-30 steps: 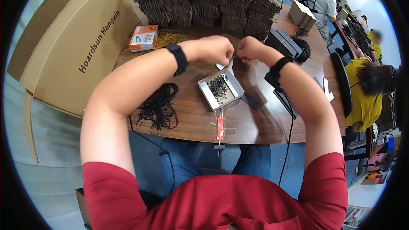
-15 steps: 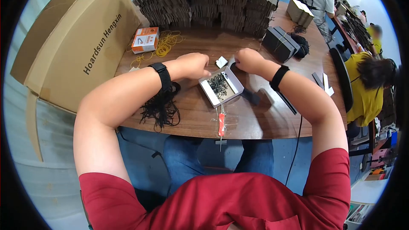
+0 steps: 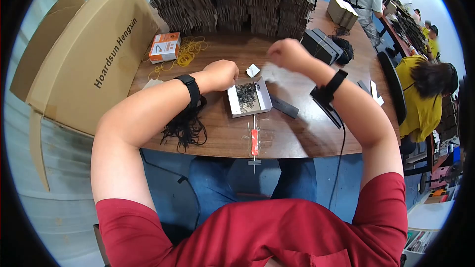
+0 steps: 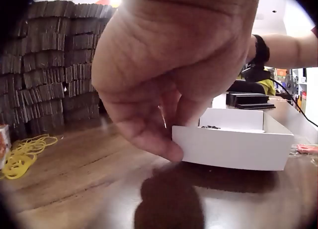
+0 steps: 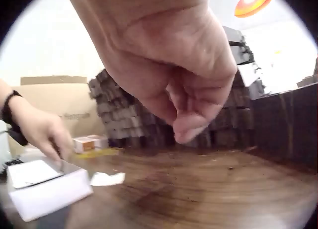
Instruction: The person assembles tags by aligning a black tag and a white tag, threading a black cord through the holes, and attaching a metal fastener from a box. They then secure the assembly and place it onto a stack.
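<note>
My left hand [image 3: 221, 75] pinches the near wall of a small white open box [image 4: 228, 149], fingertips over its edge in the left wrist view. A tangle of small black loops [image 3: 247, 97] lies in the box. My right hand [image 3: 288, 53] is raised above the table, beyond the box and to its right, and blurred. Its fingers are curled with the thumb against them, and the right wrist view shows nothing between them. Beyond the box is a crumpled white scrap [image 3: 253, 70]. A dark flat strip [image 3: 284, 107] lies at the box's right side.
Tall stacks of dark flat pieces [image 3: 227, 5] line the table's back. An orange-and-white box [image 3: 165, 47] and yellow rubber bands [image 3: 185, 54] are at left, beside a big carton [image 3: 94, 59]. Black cords [image 3: 185, 128] lie below my left forearm. Dark blocks [image 3: 319, 44] stand at right.
My hands, close together a second ago, have parted. The left has moved left to the box, which has turned slightly; the right has lifted away. The white scrap has come into full view.
</note>
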A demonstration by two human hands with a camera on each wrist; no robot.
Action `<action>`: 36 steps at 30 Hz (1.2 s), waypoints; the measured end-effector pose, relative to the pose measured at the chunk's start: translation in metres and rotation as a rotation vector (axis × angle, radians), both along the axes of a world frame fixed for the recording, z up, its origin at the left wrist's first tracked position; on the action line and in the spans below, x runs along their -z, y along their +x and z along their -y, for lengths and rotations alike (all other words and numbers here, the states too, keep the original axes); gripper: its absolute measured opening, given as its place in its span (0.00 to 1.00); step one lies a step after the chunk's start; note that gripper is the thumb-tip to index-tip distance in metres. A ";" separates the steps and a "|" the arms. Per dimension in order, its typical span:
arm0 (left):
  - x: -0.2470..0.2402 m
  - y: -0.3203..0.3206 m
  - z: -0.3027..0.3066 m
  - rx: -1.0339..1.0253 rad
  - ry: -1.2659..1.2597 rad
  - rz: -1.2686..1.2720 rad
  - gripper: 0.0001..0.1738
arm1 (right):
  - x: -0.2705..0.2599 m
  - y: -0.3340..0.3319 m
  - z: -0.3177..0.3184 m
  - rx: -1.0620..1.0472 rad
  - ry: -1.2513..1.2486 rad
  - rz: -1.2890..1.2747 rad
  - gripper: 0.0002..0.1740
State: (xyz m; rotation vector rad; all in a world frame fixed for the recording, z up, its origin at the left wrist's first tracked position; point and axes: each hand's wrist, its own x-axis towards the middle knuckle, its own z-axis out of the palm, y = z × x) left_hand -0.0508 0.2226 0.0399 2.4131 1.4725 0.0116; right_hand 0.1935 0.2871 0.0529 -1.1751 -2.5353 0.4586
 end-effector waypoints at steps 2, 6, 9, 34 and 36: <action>0.005 -0.005 -0.003 -0.023 0.020 0.002 0.09 | 0.004 0.021 -0.033 0.249 0.063 0.248 0.13; 0.002 -0.022 -0.005 -0.046 0.048 -0.018 0.09 | -0.010 0.013 -0.007 0.526 -0.397 0.300 0.13; 0.004 -0.033 -0.009 -0.028 0.112 -0.015 0.08 | 0.035 0.021 -0.027 0.422 0.100 0.378 0.11; 0.010 0.091 0.025 0.417 0.232 -0.321 0.14 | 0.047 0.017 -0.027 0.430 0.247 0.626 0.10; 0.009 0.102 0.025 0.422 0.154 -0.359 0.12 | 0.044 0.016 -0.025 0.441 0.236 0.485 0.10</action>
